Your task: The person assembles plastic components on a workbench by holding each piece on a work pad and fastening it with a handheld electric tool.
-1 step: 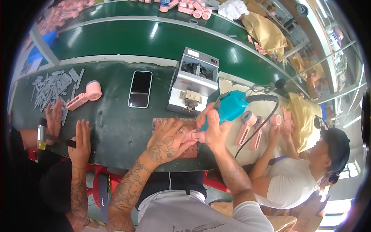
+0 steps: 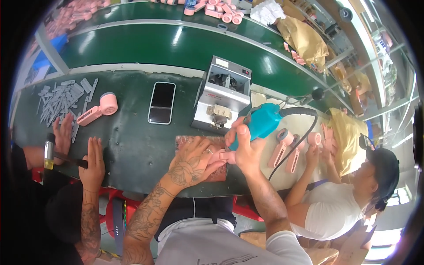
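My right hand (image 2: 243, 148) is wrapped round a teal electric screwdriver (image 2: 261, 123), holding it upside-slanted above the work with its tip hidden behind the fingers. A thick black cable leaves its upper right end. Under my left hand (image 2: 196, 154) lies a pink handheld fan (image 2: 226, 156), pressed down by the fingers and partly covered. The fan rests on a reddish, worn mat (image 2: 216, 175) at the near edge of the dark green table. Just beyond my hands stands a grey screw feeder (image 2: 223, 95).
A phone (image 2: 160, 102), a pink fan (image 2: 99, 109) and a heap of grey strips (image 2: 64, 99) lie leftward. At left a co-worker's hands (image 2: 92, 161) rest near a hammer (image 2: 55, 155). Right, another person (image 2: 333, 198) handles pink parts beside two fans (image 2: 285, 150). A green conveyor (image 2: 132, 44) runs behind.
The whole view has shifted very slightly. Both my hands, the screwdriver and the fan keep the same places relative to each other.
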### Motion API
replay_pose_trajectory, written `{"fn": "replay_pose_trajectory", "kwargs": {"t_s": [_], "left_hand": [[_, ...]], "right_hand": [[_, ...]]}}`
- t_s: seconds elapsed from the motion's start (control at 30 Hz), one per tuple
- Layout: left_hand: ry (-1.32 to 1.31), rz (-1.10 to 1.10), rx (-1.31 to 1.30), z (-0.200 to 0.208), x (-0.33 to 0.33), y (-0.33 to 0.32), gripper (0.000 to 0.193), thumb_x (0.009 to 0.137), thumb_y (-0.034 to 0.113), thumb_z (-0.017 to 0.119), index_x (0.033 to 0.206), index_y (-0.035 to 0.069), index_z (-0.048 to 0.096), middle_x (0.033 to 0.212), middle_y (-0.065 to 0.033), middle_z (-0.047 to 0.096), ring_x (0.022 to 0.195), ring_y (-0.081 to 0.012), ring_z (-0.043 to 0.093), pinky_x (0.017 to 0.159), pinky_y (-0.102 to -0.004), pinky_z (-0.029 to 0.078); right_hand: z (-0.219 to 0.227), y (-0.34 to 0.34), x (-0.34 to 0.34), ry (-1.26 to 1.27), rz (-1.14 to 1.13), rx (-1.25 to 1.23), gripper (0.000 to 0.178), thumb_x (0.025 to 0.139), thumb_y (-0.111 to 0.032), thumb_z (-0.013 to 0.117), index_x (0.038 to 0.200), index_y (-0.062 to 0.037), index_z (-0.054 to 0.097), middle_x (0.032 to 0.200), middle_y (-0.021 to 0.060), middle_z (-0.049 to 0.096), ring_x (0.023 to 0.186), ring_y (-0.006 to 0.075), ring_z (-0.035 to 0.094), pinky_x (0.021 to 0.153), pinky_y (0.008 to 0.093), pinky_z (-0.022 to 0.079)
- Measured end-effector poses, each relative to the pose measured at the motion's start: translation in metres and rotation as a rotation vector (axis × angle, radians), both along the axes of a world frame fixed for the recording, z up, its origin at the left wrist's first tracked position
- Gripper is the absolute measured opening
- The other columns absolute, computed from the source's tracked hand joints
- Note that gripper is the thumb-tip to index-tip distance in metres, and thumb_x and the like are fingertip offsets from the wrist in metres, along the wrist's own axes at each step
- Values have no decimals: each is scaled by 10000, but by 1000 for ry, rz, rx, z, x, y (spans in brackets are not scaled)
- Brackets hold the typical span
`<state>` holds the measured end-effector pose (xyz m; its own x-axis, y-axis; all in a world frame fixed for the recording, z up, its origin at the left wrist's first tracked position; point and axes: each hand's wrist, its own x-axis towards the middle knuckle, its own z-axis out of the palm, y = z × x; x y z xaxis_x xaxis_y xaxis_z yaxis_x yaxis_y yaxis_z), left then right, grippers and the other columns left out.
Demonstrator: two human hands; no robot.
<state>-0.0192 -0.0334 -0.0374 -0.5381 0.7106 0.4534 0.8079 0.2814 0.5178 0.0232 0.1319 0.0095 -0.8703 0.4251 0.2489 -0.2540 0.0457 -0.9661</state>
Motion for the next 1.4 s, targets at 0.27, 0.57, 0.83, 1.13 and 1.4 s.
{"fn": "replay_pose_trajectory", "kwargs": {"t_s": [0.27,0.57,0.83,1.13,1.4], "left_hand": [[-55,-3,-16,-2,2,-5,376,902,348,693,1054,5,669,1114,-149,614,1064,-340,579,902,-448,515],[-58,-14,6,0,5,-6,358,896,314,671,1092,15,701,1121,-173,609,1091,-365,576,959,-472,496],[-5,-3,11,3,1,-4,310,926,253,616,1127,33,701,1116,-149,605,1059,-344,565,954,-467,470],[-86,-29,-51,4,4,-4,337,914,242,633,1180,42,687,1151,-140,613,1081,-340,566,930,-449,486],[-64,-51,-12,8,-1,2,334,930,219,631,1208,38,672,1264,-108,603,1089,-321,564,919,-439,494]], "right_hand": [[8,-10,-52,249,-68,24,278,1004,-241,659,1090,12,578,782,36,620,677,112,589,622,272,465],[5,-9,-50,139,15,96,348,1042,-329,595,1057,14,537,720,63,575,610,165,561,566,311,469],[21,-7,24,92,-60,84,544,1007,-472,616,1119,54,532,667,76,552,588,176,545,573,327,465],[-2,-2,34,71,-47,98,583,972,-511,653,1109,41,525,691,80,570,621,188,571,612,340,492],[-18,1,28,109,-13,22,448,983,-436,665,982,-15,510,682,77,540,611,191,553,585,344,480]]}}
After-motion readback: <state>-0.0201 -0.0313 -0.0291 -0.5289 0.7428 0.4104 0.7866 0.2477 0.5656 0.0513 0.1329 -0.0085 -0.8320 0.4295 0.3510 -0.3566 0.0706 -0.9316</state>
